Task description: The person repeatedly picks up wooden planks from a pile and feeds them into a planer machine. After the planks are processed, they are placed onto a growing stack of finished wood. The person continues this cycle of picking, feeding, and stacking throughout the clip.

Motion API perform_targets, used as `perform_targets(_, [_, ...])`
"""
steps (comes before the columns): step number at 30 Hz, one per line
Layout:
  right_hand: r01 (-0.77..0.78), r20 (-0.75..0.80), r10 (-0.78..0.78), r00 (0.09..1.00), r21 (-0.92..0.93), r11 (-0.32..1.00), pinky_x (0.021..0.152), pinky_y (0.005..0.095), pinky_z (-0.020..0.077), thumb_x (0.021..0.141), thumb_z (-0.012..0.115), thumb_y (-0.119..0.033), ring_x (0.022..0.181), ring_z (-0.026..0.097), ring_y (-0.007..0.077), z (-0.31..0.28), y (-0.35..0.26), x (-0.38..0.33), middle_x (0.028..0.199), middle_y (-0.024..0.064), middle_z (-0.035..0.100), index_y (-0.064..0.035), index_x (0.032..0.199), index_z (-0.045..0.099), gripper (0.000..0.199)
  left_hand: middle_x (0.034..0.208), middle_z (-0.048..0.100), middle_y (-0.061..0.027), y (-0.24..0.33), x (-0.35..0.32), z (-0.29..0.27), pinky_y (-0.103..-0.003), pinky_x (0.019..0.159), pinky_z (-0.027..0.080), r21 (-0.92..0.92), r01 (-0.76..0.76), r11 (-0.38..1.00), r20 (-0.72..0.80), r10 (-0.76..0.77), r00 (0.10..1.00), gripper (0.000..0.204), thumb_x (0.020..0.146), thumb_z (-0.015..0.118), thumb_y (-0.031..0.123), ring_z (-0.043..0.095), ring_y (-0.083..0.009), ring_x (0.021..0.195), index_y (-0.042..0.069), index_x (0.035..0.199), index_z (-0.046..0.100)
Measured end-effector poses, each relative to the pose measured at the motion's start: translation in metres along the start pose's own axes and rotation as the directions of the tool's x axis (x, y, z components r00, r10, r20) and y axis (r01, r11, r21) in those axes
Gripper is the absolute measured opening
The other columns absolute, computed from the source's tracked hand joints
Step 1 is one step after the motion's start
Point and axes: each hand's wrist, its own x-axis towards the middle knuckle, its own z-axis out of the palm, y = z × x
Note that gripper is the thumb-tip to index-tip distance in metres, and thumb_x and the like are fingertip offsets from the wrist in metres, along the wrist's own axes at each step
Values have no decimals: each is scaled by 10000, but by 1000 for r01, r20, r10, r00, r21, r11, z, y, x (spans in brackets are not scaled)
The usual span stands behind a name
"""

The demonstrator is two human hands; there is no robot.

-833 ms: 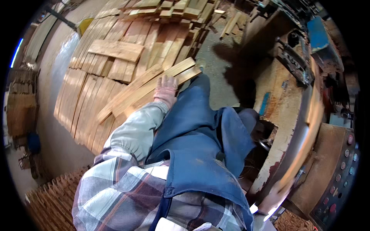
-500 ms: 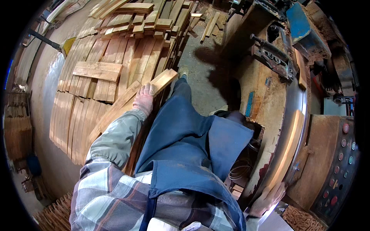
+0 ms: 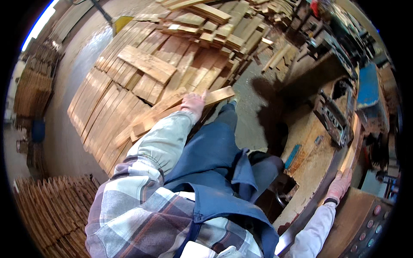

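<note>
My left hand (image 3: 193, 105) is closed over a narrow wooden board (image 3: 220, 95) that lies slantwise along the near edge of a stack of boards (image 3: 101, 118). Another loose board (image 3: 165, 104) lies beside it, partly behind my sleeve. On the right, my right arm reaches forward along the metal bed (image 3: 316, 189) of a woodworking machine. There my right hand (image 3: 340, 185) grips the near end of a second wooden board (image 3: 353, 148), whose far part runs in beside the machine's metal fittings. The fingers' undersides are hidden in both hands.
A metal bracket assembly (image 3: 333, 118) and a blue metal housing (image 3: 368, 86) stand over the machine. Near my right forearm is a button panel (image 3: 365, 232). Shorter offcuts (image 3: 208, 15) are heaped on the far stack, and more stacked slats (image 3: 56, 215) stand at lower left.
My right hand has moved forward along the machine bed, and the board there has slid forward with it. My left hand stays on its board, while the whole view has turned.
</note>
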Motion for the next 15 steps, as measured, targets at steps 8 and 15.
perform_targets(8, [374,-57,-533,844,776,509,1274,435,238,974,721,-274,1503,375,302,-83,-247,-83,1607,174,429,-40,1569,409,711,1058,713,-203,22,-21,-289,-511,866,594,-846,-139,515,-137,41,990,609,779,744,229,724,-394,980,65,1307,488])
perform_targets(15, [-313,390,-62,919,815,488,1148,397,389,818,743,-171,1319,528,334,-156,-252,-187,1559,205,444,4,1615,298,930,1128,683,-146,165,-27,-349,-357,920,537,-603,-160,-782,-301,37,953,981,649,848,172,655,-272,999,33,1517,413])
